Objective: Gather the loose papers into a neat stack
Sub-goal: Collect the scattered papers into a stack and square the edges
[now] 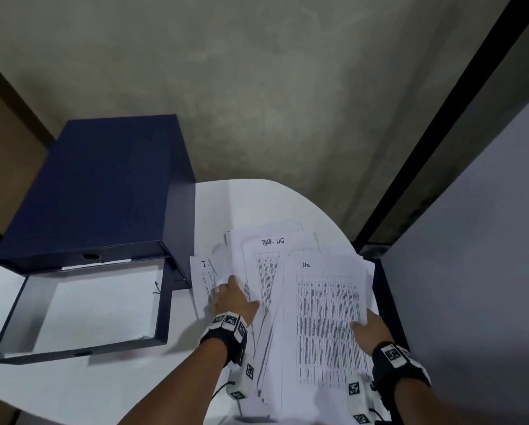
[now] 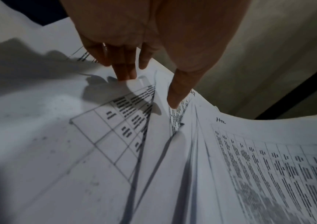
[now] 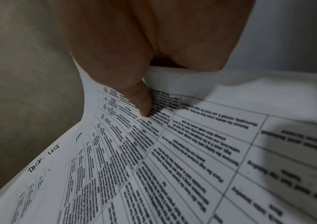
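A fanned pile of printed papers (image 1: 324, 302) with tables and handwritten headings lies on the right part of the white round table (image 1: 128, 384). My left hand (image 1: 237, 294) rests flat on the pile's left sheets. Its straight fingers (image 2: 127, 71) and thumb touch the papers (image 2: 249, 166). My right hand (image 1: 364, 325) grips the right edge of the top bundle. The thumb (image 3: 144, 109) presses on the top sheet (image 3: 173, 151), which curls under the palm. The other right fingers are hidden beneath the bundle.
A navy box file (image 1: 97, 191) lies open at the left of the table, its tray (image 1: 162, 314) holding a white sheet. The table edge curves close behind and right of the papers. A grey partition (image 1: 471, 271) stands at the right.
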Action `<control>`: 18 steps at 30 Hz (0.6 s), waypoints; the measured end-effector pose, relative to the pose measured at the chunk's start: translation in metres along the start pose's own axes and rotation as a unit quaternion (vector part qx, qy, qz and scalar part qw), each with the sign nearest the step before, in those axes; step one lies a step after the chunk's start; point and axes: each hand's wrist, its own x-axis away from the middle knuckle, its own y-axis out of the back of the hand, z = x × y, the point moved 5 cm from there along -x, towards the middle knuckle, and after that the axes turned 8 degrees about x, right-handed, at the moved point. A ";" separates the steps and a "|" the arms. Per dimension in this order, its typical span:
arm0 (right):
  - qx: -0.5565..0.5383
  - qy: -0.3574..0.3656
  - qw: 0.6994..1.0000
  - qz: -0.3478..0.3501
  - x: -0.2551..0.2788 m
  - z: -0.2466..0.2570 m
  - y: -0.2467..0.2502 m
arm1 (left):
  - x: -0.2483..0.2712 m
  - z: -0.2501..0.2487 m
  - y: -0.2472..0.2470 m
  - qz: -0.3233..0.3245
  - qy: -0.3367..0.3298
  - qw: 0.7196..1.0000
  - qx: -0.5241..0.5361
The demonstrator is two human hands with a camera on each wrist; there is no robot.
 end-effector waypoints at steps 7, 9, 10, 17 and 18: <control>0.007 0.020 1.000 0.016 0.007 0.008 -0.001 | -0.009 -0.003 0.004 0.070 0.063 0.992 0.079; 0.009 0.021 0.999 0.024 0.007 0.009 -0.002 | -0.005 -0.005 0.000 0.094 0.066 0.990 0.086; 0.013 0.023 0.999 0.030 0.007 0.009 -0.003 | -0.004 -0.006 -0.002 0.102 0.067 0.988 0.093; 0.011 0.025 0.999 0.037 0.010 0.009 -0.006 | 0.007 -0.025 0.016 0.017 -0.017 0.983 0.180; 0.008 0.022 0.999 0.035 0.010 0.009 -0.006 | 0.011 -0.030 0.028 -0.019 -0.046 0.984 0.170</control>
